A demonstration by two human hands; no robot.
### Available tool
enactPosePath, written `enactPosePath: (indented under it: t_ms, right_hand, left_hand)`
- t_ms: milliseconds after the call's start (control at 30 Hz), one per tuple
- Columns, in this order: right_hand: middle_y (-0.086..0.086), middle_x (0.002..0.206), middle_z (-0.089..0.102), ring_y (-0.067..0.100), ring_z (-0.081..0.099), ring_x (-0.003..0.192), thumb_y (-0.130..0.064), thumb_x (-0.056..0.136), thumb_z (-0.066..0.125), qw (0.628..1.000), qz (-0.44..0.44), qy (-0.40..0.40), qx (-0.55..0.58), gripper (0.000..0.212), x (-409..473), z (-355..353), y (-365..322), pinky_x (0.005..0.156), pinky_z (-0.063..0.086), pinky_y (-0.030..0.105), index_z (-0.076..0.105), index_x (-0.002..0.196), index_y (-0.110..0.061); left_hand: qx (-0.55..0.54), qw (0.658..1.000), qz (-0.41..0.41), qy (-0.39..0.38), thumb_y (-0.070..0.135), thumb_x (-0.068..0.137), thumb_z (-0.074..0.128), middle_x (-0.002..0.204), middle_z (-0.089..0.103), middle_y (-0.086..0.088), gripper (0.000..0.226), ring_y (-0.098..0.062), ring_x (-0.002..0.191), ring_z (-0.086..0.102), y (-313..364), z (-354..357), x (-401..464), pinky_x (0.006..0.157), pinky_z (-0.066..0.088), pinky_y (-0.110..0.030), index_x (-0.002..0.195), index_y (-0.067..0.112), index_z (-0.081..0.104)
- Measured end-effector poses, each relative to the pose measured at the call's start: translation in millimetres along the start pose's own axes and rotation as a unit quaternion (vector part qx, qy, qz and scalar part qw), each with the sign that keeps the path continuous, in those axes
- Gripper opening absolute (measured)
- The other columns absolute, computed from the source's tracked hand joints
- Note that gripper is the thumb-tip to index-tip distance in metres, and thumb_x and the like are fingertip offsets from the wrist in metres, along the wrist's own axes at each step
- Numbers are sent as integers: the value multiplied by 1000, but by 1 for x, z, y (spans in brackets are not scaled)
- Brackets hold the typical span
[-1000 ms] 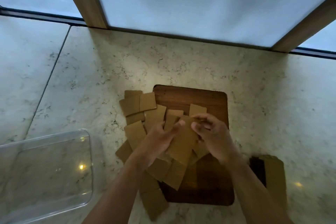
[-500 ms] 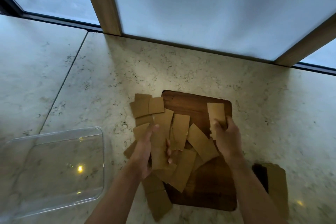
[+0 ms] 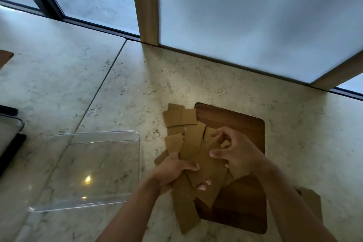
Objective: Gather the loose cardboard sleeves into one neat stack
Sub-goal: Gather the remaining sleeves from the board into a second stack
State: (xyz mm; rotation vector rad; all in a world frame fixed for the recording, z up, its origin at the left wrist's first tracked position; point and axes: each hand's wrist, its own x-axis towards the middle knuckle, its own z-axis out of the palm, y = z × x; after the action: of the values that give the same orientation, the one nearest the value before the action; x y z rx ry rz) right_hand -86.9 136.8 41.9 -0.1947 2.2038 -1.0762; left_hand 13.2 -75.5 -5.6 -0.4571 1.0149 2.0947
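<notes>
Several flat brown cardboard sleeves (image 3: 188, 118) lie scattered and overlapping across the left side of a dark wooden board (image 3: 241, 206) and onto the marble counter. My left hand (image 3: 172, 173) grips a sleeve (image 3: 204, 169) from the left, thumb on top and fingertips showing under its edge. My right hand (image 3: 235, 151) lies over the pile's middle, fingers curled on another sleeve (image 3: 211, 135). One long sleeve (image 3: 186, 212) hangs off the board's near-left corner. My palms hide much of the pile.
A clear plastic container (image 3: 88, 169) sits on the counter to the left. More cardboard (image 3: 312, 202) lies right of the board, partly behind my right forearm. A dark tray (image 3: 9, 137) shows at the left edge. Frosted window panels with wooden posts stand behind.
My right hand has come back from the board's far right corner to the pile's middle. My left hand has closed on a sleeve. The camera has swung left.
</notes>
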Motion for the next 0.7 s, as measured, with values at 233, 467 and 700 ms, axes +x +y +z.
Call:
enactPosePath:
  t_ms: [233, 467, 700]
  right_hand:
    - [-21, 99, 71, -5, 66, 93, -32, 90, 76, 996, -66, 55, -17, 24, 21, 76, 13, 74, 53, 14, 66, 110, -40]
    - [6, 122, 58, 22, 60, 110, -63, 77, 75, 950, 115, 227, -183, 75, 64, 99, 17, 85, 58, 40, 55, 128, -12]
    - [4, 105, 68, 3, 58, 71, -21, 92, 69, 936, 145, 314, 60, 21, 59, 49, 19, 50, 45, 17, 52, 104, -24]
  left_hand:
    - [16, 993, 32, 117, 0, 78, 61, 92, 75, -24, 26, -35, 71, 72, -9, -10, 3, 65, 61, -45, 98, 4, 77]
    - [-70, 975, 101, 183, -2, 94, 50, 87, 74, -27, 58, -36, 67, 69, -9, -23, 9, 58, 59, -45, 125, 45, 65]
    - [-110, 946, 140, 270, 30, 106, 61, 77, 71, -23, 18, -33, 59, 67, 7, -17, 13, 51, 55, -38, 113, 15, 67]
